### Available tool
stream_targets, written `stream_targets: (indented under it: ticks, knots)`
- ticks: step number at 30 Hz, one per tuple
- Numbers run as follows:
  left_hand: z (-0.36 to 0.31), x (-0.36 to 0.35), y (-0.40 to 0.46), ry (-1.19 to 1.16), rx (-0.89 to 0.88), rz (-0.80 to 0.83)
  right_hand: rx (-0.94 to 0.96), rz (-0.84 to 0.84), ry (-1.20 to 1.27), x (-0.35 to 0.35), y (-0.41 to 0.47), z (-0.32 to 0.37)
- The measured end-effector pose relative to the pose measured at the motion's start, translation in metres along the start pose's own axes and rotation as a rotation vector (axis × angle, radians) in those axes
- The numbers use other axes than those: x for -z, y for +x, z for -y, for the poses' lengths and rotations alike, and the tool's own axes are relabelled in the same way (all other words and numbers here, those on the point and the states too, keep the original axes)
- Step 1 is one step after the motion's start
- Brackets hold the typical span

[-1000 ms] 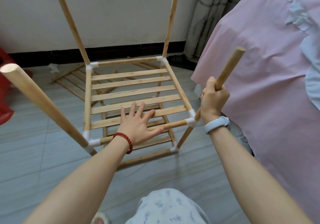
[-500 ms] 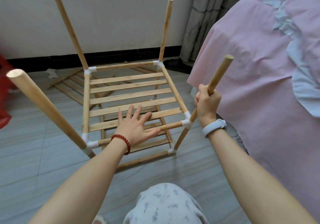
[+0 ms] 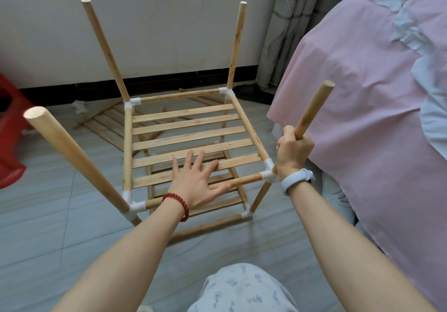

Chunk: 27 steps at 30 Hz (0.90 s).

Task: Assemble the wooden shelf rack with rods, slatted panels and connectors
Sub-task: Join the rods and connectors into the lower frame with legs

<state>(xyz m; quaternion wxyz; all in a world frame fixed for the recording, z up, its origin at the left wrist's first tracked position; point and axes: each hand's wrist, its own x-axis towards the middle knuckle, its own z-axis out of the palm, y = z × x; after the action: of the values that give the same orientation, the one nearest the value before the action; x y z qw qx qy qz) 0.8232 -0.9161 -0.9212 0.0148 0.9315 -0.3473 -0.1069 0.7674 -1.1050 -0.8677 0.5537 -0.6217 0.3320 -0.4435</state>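
The wooden rack stands on the floor with an upper slatted panel [image 3: 186, 128] framed by rods and white connectors [image 3: 268, 174]. Upright rods rise from its corners: near left [image 3: 72, 154], far left [image 3: 104, 45], far right [image 3: 235, 43]. My left hand [image 3: 197, 181] lies flat with spread fingers on the panel's near slats. My right hand [image 3: 292, 152] grips the near right rod [image 3: 314, 108] just above its connector. A lower panel shows beneath, partly hidden.
A spare slatted panel [image 3: 106, 123] and loose rods lie on the tiled floor behind the rack. A bed with a pink sheet [image 3: 362, 118] fills the right side. A red plastic stool [image 3: 9, 137] stands at the left edge. A white wall and a curtain are behind.
The view has shifted slightly, so the rack sits lower in the frame. My hands keep their places: left flat on the slats, right gripping the near right rod.
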Motion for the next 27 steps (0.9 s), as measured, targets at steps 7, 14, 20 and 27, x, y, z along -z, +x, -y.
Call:
stream_targets:
  ticks: [7, 14, 20, 27]
  knots:
    - [-0.004, 0.009, -0.008, -0.008, 0.040, 0.104, -0.005, -0.007, -0.112, 0.004, -0.007, 0.005]
    - [0.000, 0.071, -0.037, 0.199, -0.048, -0.006, -0.369, 0.547, -0.817, 0.033, -0.024, 0.025]
    - [0.010, 0.145, -0.106, 0.230, -0.185, -0.369, -0.212, 1.036, -0.853, 0.009, -0.063, 0.080]
    - [0.077, 0.205, -0.227, 0.082, -0.017, -0.858, 0.117, 1.251, -0.478, -0.056, -0.166, 0.168]
